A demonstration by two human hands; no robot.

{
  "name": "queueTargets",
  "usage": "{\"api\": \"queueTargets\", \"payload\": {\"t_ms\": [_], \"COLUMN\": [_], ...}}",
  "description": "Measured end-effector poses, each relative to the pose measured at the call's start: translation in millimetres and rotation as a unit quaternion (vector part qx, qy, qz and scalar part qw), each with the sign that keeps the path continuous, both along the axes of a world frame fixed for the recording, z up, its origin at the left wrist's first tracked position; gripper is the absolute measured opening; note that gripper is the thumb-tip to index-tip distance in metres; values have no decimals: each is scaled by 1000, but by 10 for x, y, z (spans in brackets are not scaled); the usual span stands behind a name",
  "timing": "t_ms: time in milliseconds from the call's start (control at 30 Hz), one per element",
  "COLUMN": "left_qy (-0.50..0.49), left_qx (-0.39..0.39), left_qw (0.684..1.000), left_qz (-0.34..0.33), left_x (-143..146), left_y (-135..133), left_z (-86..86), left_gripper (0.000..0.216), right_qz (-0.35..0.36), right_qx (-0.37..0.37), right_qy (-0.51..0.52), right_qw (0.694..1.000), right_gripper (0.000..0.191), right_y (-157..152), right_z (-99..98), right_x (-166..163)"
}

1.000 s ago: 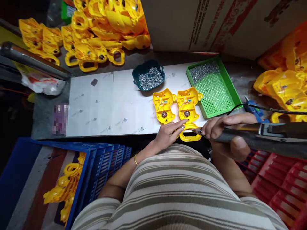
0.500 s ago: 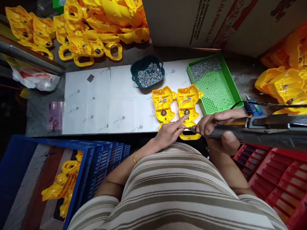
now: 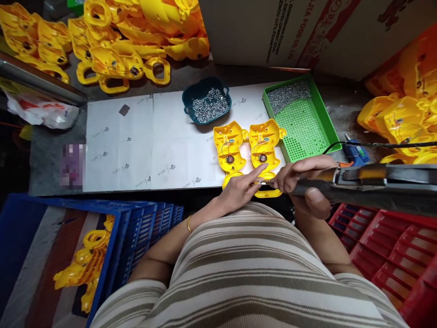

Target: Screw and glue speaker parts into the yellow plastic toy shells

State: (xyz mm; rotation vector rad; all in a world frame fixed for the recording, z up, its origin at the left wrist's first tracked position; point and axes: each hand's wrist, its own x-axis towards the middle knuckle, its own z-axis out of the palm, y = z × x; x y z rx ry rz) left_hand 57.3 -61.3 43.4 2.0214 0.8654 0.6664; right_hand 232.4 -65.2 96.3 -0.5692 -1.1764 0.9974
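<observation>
Screwdriver (image 3: 375, 182) sits clenched in R hand (image 3: 302, 182), bit pointing to 9 o'clock at L hand (image 3: 239, 191), whose thumb & forefinger pinch what looks like a screw (image 3: 261, 183), at 6 o'clock of two open shells (image 3: 262, 143), prob. neither fastened yet.

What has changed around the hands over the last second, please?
The right hand has moved the electric screwdriver slightly left, so its tip now meets the left hand above the right yellow shell; before, a gap lay between them. Nothing was picked up or let go. That shell, the left yellow shell, the teal bowl and the green tray stayed put.
</observation>
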Motion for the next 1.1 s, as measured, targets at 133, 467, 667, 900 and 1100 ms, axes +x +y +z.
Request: {"api": "queueTargets", "payload": {"t_ms": [133,467,667,900,1100], "left_qy": [7,228,290,286,271], "left_qx": [55,239,197,182,163], "left_qw": [998,941,929,932,940], "left_qz": [33,-65,-115,-127,-129], "left_x": [-4,139,198,215,222], "left_y": [39,20,-11,-1,10], "left_z": [22,21,-41,-43,-23], "left_gripper": [51,56,67,63,60], "right_qz": [-76,-173,-154,-154,-156], "right_qx": [13,36,62,40,-7], "right_qy": [18,-39,-45,-78,-86], "right_qw": [997,983,985,984,984], "right_gripper": [25,13,25,22,22], "right_y": [17,266,398,468,457], "right_z": [119,-211,-306,-385,-429], "right_x": [47,204,170,133,137]}}
